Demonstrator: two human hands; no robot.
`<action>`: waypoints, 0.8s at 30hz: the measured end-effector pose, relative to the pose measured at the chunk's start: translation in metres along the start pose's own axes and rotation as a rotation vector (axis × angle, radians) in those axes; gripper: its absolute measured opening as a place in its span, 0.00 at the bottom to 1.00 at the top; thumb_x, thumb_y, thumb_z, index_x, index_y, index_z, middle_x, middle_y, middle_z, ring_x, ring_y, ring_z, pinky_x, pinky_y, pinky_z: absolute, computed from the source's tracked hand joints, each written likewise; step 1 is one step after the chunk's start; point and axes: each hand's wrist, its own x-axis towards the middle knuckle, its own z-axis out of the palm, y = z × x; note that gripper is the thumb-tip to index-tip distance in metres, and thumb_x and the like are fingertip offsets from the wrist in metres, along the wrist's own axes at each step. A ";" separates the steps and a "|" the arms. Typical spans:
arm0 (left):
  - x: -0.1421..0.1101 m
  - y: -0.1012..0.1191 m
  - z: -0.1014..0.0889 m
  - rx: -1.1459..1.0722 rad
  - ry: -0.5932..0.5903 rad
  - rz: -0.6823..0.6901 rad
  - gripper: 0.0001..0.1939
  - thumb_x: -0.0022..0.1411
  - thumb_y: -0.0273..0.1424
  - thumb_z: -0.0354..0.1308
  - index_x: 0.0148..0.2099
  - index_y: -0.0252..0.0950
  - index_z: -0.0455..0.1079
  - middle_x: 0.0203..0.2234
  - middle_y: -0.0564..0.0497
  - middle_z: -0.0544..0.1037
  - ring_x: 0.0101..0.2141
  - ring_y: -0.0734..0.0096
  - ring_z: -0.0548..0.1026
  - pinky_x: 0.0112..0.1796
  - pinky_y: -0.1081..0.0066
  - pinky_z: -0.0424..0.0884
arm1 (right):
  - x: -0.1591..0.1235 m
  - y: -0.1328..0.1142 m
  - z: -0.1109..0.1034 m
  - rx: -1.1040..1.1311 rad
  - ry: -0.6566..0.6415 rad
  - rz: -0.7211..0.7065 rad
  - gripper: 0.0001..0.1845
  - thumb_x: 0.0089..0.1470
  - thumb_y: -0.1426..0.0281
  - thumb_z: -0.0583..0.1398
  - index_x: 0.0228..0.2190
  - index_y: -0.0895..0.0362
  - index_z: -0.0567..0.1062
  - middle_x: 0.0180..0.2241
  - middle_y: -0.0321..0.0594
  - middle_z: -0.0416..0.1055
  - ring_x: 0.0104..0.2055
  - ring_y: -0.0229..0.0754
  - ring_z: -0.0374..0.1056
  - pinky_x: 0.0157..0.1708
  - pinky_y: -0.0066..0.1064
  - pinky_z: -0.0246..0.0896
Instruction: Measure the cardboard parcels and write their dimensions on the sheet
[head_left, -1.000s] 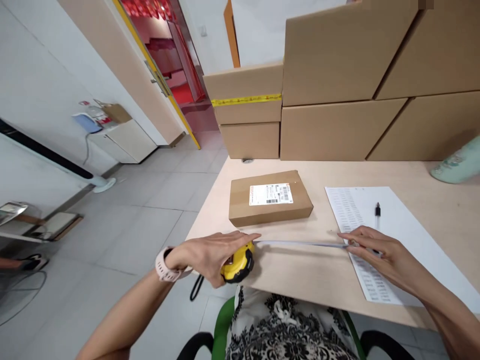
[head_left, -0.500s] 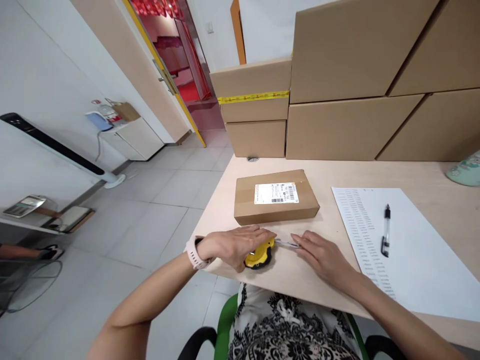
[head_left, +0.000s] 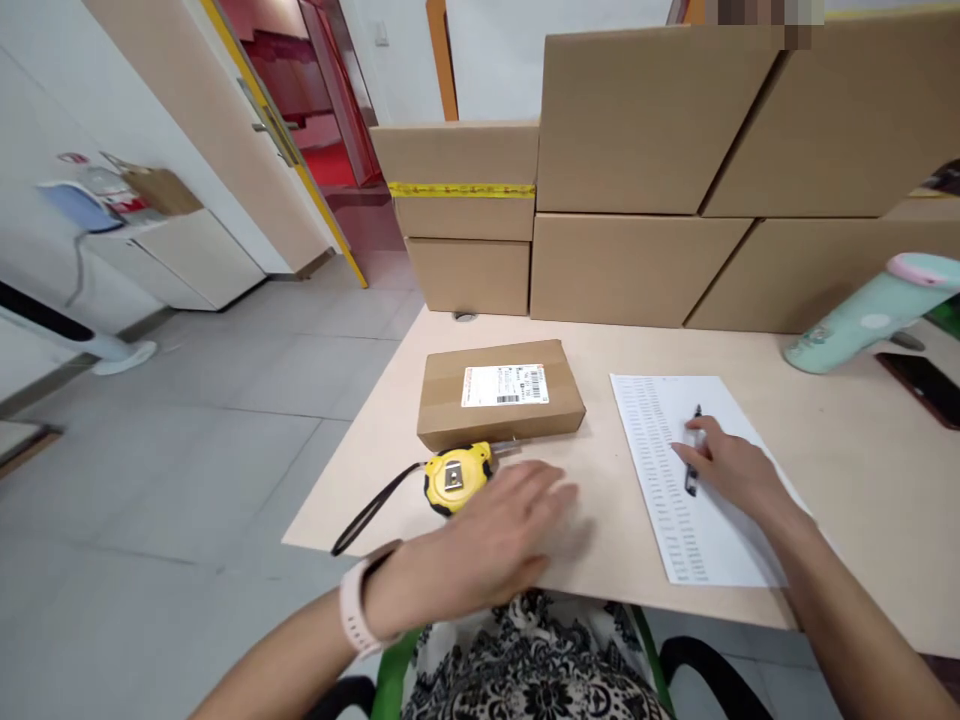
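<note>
A yellow tape measure [head_left: 456, 478] lies on the wooden table [head_left: 862, 470], its blade drawn in and its black strap trailing over the left edge. My left hand [head_left: 487, 545] hovers just right of it, fingers stretched out, blurred, holding nothing. A flat cardboard parcel [head_left: 499, 395] with a white barcode label lies right behind the tape measure. My right hand [head_left: 724, 465] rests on a printed sheet of paper [head_left: 675, 530], its fingers closed round a black pen [head_left: 688, 483] that lies on the sheet.
Large cardboard boxes [head_left: 622, 200] are stacked along the back of the table, one with yellow tape. A mint-green bottle [head_left: 862, 320] lies at the right, with a dark phone [head_left: 922, 385] beside it. The table's left edge drops to a tiled floor.
The tape's blade has run back into the case. My left hand let go of the tape measure and moved right. My right hand left the blade and went to the pen.
</note>
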 end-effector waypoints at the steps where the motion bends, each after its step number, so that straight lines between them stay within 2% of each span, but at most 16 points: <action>1: 0.015 0.013 0.006 -0.016 0.005 0.079 0.30 0.64 0.32 0.52 0.65 0.30 0.49 0.61 0.41 0.60 0.61 0.57 0.55 0.61 0.58 0.54 | 0.003 0.002 0.002 0.076 -0.030 -0.048 0.16 0.48 0.61 0.59 0.39 0.53 0.71 0.19 0.34 0.70 0.23 0.46 0.67 0.25 0.35 0.56; 3: 0.049 0.034 0.020 -0.022 0.053 0.218 0.28 0.64 0.32 0.51 0.63 0.25 0.53 0.59 0.37 0.63 0.60 0.58 0.58 0.60 0.63 0.56 | 0.006 0.004 0.001 0.302 -0.058 -0.081 0.14 0.48 0.64 0.58 0.38 0.54 0.73 0.19 0.33 0.71 0.23 0.44 0.68 0.27 0.35 0.60; 5: 0.082 0.046 0.037 0.015 0.102 0.279 0.26 0.64 0.32 0.51 0.61 0.25 0.56 0.56 0.36 0.67 0.59 0.57 0.60 0.59 0.62 0.57 | 0.004 0.006 -0.008 0.608 -0.060 -0.055 0.15 0.51 0.63 0.57 0.39 0.55 0.75 0.24 0.38 0.75 0.28 0.45 0.72 0.31 0.37 0.65; 8: 0.122 0.050 0.065 0.113 0.164 0.286 0.28 0.62 0.36 0.53 0.59 0.22 0.57 0.55 0.35 0.68 0.58 0.55 0.61 0.60 0.62 0.53 | -0.003 0.012 -0.029 1.005 -0.047 -0.067 0.17 0.53 0.61 0.58 0.43 0.55 0.75 0.40 0.46 0.78 0.44 0.50 0.73 0.41 0.41 0.67; 9: 0.132 0.049 0.074 0.150 0.186 0.270 0.31 0.62 0.39 0.54 0.59 0.21 0.57 0.55 0.35 0.68 0.58 0.53 0.61 0.61 0.61 0.51 | -0.005 0.014 -0.035 1.066 -0.031 -0.084 0.17 0.53 0.61 0.60 0.43 0.55 0.74 0.42 0.46 0.78 0.47 0.51 0.72 0.43 0.41 0.67; 11: 0.146 0.046 0.091 0.218 0.213 0.231 0.37 0.61 0.46 0.53 0.60 0.18 0.55 0.56 0.33 0.67 0.60 0.49 0.58 0.61 0.59 0.47 | -0.009 0.016 -0.040 1.088 0.034 -0.104 0.19 0.48 0.63 0.65 0.42 0.53 0.73 0.41 0.45 0.78 0.45 0.50 0.72 0.43 0.40 0.67; 14: 0.155 0.041 0.108 0.272 0.206 0.189 0.42 0.62 0.53 0.48 0.60 0.17 0.56 0.56 0.31 0.66 0.60 0.45 0.58 0.62 0.54 0.44 | -0.009 0.014 -0.032 1.026 0.190 -0.108 0.15 0.44 0.62 0.69 0.32 0.52 0.72 0.27 0.37 0.77 0.31 0.41 0.72 0.34 0.33 0.66; 15: 0.155 0.040 0.112 0.275 0.198 0.182 0.42 0.62 0.54 0.46 0.60 0.17 0.56 0.57 0.31 0.65 0.60 0.45 0.58 0.62 0.53 0.43 | -0.008 0.012 -0.026 1.014 0.233 -0.108 0.14 0.46 0.59 0.67 0.28 0.53 0.71 0.22 0.34 0.73 0.26 0.38 0.68 0.31 0.30 0.64; 17: 0.155 0.038 0.115 0.269 0.187 0.172 0.42 0.63 0.54 0.44 0.60 0.18 0.56 0.58 0.31 0.64 0.60 0.45 0.58 0.62 0.53 0.41 | -0.006 0.007 -0.012 1.055 0.255 -0.103 0.18 0.53 0.53 0.60 0.23 0.53 0.68 0.16 0.31 0.67 0.20 0.35 0.62 0.27 0.29 0.60; 19: 0.153 0.038 0.115 0.254 0.177 0.166 0.41 0.63 0.53 0.44 0.61 0.19 0.55 0.60 0.31 0.62 0.61 0.46 0.56 0.62 0.52 0.39 | -0.004 0.001 0.001 1.184 0.163 -0.074 0.23 0.57 0.48 0.52 0.28 0.53 0.71 0.18 0.34 0.69 0.23 0.38 0.65 0.30 0.32 0.62; 21: 0.152 0.037 0.112 0.241 0.166 0.164 0.41 0.64 0.53 0.43 0.62 0.19 0.54 0.60 0.31 0.61 0.62 0.46 0.54 0.62 0.52 0.38 | -0.002 -0.002 0.012 1.323 0.024 -0.025 0.26 0.57 0.46 0.50 0.40 0.54 0.73 0.29 0.41 0.76 0.34 0.44 0.71 0.38 0.37 0.64; 23: 0.151 0.036 0.109 0.234 0.156 0.161 0.40 0.64 0.52 0.42 0.62 0.20 0.53 0.61 0.32 0.61 0.62 0.46 0.53 0.62 0.52 0.38 | 0.000 -0.003 0.020 1.360 -0.075 0.043 0.26 0.55 0.49 0.56 0.46 0.54 0.72 0.39 0.45 0.77 0.44 0.47 0.70 0.45 0.39 0.62; 24: 0.151 0.036 0.107 0.232 0.151 0.161 0.40 0.64 0.53 0.41 0.62 0.20 0.53 0.61 0.32 0.60 0.63 0.46 0.52 0.61 0.52 0.38 | 0.001 -0.002 0.023 1.339 -0.083 0.073 0.24 0.52 0.52 0.61 0.44 0.54 0.73 0.40 0.45 0.77 0.44 0.47 0.70 0.45 0.38 0.62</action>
